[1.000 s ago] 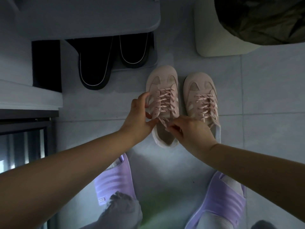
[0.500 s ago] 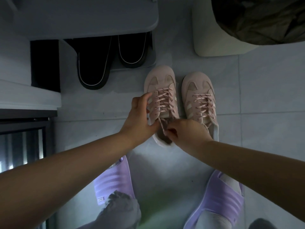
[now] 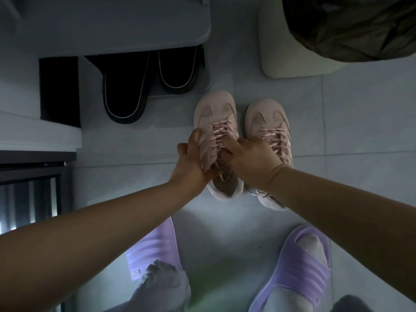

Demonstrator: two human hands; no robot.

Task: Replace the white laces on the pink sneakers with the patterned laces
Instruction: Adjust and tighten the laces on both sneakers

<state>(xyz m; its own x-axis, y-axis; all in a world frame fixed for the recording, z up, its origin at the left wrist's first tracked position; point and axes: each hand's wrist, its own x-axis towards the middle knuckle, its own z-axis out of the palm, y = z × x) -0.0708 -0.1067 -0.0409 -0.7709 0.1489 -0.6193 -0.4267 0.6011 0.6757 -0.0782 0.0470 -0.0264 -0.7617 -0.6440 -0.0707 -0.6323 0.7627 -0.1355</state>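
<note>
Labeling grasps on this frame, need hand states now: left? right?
Left hand: closed, gripping the side of the pink sneaker on the image's left.
Right hand: closed, fingers curled on that sneaker's patterned lace; exact pinch hidden.

The lace ends of the left sneaker are being partly hidden by the left hand and right hand, the right sneaker heel is being covered by the forearm, and the bin is being cut off by the top edge.

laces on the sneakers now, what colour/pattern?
The laces are pink with small dark flecks; clearest in the head view.
</note>
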